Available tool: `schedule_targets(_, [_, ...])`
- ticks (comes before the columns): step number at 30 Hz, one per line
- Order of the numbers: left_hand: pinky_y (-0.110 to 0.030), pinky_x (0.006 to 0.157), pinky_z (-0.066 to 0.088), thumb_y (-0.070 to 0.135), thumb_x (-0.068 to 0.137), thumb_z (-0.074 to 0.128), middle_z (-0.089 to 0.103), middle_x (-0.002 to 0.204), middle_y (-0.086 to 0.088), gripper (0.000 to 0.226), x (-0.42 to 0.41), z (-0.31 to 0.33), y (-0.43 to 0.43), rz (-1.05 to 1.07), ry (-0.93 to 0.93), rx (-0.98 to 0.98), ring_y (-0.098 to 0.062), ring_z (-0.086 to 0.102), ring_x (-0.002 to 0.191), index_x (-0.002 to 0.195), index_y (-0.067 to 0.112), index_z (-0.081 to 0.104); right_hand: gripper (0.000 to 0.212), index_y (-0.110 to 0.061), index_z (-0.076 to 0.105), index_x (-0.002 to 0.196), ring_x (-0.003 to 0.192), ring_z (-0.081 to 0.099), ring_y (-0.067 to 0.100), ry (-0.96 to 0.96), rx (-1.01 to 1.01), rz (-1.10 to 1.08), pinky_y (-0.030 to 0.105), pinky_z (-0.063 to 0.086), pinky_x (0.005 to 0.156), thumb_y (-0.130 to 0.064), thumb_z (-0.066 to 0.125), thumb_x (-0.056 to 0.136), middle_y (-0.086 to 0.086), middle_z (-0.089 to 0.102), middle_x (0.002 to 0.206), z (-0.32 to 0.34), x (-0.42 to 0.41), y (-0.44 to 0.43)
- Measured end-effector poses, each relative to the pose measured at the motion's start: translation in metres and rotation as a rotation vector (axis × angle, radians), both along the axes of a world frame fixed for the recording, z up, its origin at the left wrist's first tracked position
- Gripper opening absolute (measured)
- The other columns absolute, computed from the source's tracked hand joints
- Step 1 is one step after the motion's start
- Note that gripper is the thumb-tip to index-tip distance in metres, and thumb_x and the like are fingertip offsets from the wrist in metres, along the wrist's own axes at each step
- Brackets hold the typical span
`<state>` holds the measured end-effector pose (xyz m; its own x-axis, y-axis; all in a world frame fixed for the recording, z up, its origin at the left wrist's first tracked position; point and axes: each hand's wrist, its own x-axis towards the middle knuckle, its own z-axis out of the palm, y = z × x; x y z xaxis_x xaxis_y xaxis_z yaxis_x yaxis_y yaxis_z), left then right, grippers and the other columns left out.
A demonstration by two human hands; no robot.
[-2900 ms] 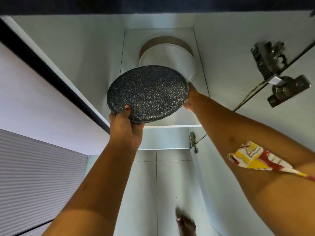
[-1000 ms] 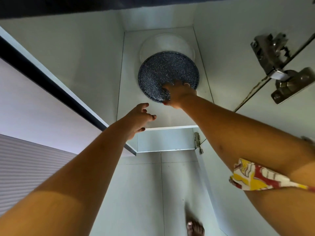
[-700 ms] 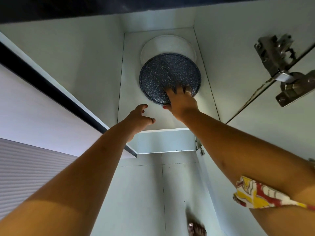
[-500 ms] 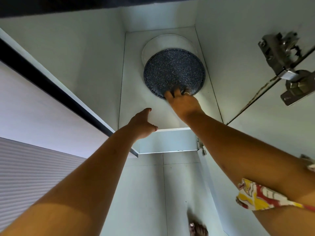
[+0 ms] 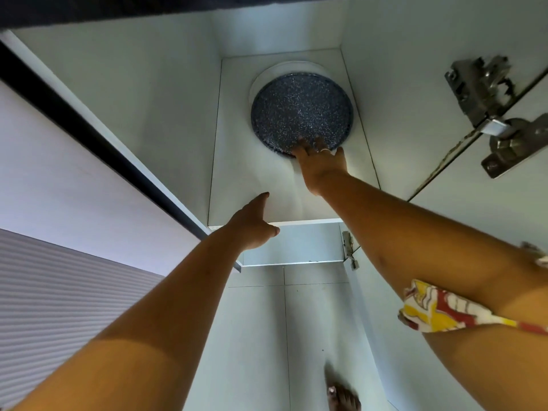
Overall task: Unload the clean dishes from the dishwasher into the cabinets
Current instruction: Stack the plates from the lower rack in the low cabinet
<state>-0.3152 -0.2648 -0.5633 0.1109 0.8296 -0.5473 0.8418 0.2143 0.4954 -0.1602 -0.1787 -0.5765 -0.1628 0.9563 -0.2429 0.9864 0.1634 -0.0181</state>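
A dark speckled plate [image 5: 301, 109] lies on the white cabinet shelf [image 5: 252, 179], resting on a white dish [image 5: 292, 68] whose rim shows behind it. My right hand [image 5: 321, 166] reaches into the cabinet and presses its straight fingers on the plate's near edge. My left hand [image 5: 255, 225] hovers at the shelf's front edge, fingers loose, holding nothing.
The cabinet's left wall [image 5: 142, 114] and a dark-edged neighbouring door [image 5: 98, 143] stand to the left. The open cabinet door with two metal hinges [image 5: 486, 102] is on the right. A lower shelf edge [image 5: 293, 256] and a bare foot [image 5: 344, 398] on the tiled floor appear below.
The speckled plate went from both hands onto the white dish and slid deeper into the cabinet. My left hand let go and drew back to the shelf's front edge.
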Motion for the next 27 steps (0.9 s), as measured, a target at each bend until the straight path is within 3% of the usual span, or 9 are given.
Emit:
schedule_targets(3, [-0.030, 0.110, 0.025, 0.020, 0.092, 0.056, 0.022, 0.156, 0.001, 0.075, 0.002, -0.002, -0.015, 0.070, -0.057, 0.074, -0.022, 0.028, 0.140, 0.150, 0.027, 0.010, 0.086, -0.026, 0.002, 0.151, 0.146, -0.001, 0.031, 0.088, 0.111, -0.001, 0.057, 0.014, 0.114, -0.001, 0.053, 0.085, 0.003, 0.001, 0.160, -0.013, -0.005, -0.023])
schedule_targets(8, [-0.035, 0.115, 0.026, 0.011, 0.093, 0.053, 0.021, 0.156, 0.002, 0.069, 0.007, 0.004, -0.057, 0.269, -0.142, 0.183, -0.021, 0.027, 0.141, 0.150, 0.022, 0.016, 0.087, -0.033, -0.009, 0.149, 0.147, -0.003, 0.023, 0.118, 0.108, 0.074, 0.052, 0.009, 0.115, -0.002, 0.046, 0.089, -0.001, -0.004, 0.160, -0.031, -0.007, -0.075])
schedule_targets(12, [-0.015, 0.105, 0.031, 0.007, 0.091, 0.056, 0.029, 0.152, -0.001, 0.065, 0.019, 0.022, -0.118, 0.283, -0.228, 0.213, -0.016, 0.037, 0.133, 0.147, 0.016, 0.025, 0.086, -0.033, -0.012, 0.149, 0.147, -0.008, 0.022, 0.129, 0.087, 0.048, 0.051, 0.004, 0.116, -0.008, 0.047, 0.092, -0.001, -0.007, 0.160, -0.026, 0.001, -0.131])
schedule_targets(16, [-0.032, 0.114, 0.023, 0.008, 0.093, 0.053, 0.025, 0.155, -0.001, 0.065, 0.033, 0.036, -0.172, 0.331, -0.241, 0.118, -0.020, 0.025, 0.142, 0.148, 0.021, 0.020, 0.092, -0.032, -0.013, 0.149, 0.147, -0.010, 0.023, 0.146, -0.010, -0.069, 0.054, 0.003, 0.117, -0.013, 0.056, 0.091, -0.001, -0.010, 0.160, -0.001, 0.013, -0.202])
schedule_targets(21, [-0.033, 0.114, 0.024, 0.011, 0.095, 0.051, 0.019, 0.157, 0.001, 0.065, 0.062, 0.049, -0.228, 0.267, -0.266, 0.052, -0.021, 0.022, 0.143, 0.149, 0.026, 0.017, 0.099, -0.033, -0.017, 0.147, 0.146, -0.014, 0.022, 0.170, -0.054, -0.146, 0.052, 0.002, 0.117, -0.004, 0.055, 0.086, -0.002, -0.014, 0.159, 0.027, 0.036, -0.281])
schedule_targets(27, [-0.037, 0.115, 0.029, 0.007, 0.094, 0.050, 0.026, 0.154, -0.004, 0.062, 0.100, 0.049, -0.319, 0.143, -0.318, -0.086, -0.023, 0.030, 0.140, 0.148, 0.018, 0.022, 0.106, -0.037, -0.013, 0.148, 0.146, -0.013, 0.018, 0.199, -0.295, -0.095, 0.048, 0.004, 0.117, -0.002, 0.061, 0.081, -0.005, -0.013, 0.159, 0.020, 0.067, -0.402])
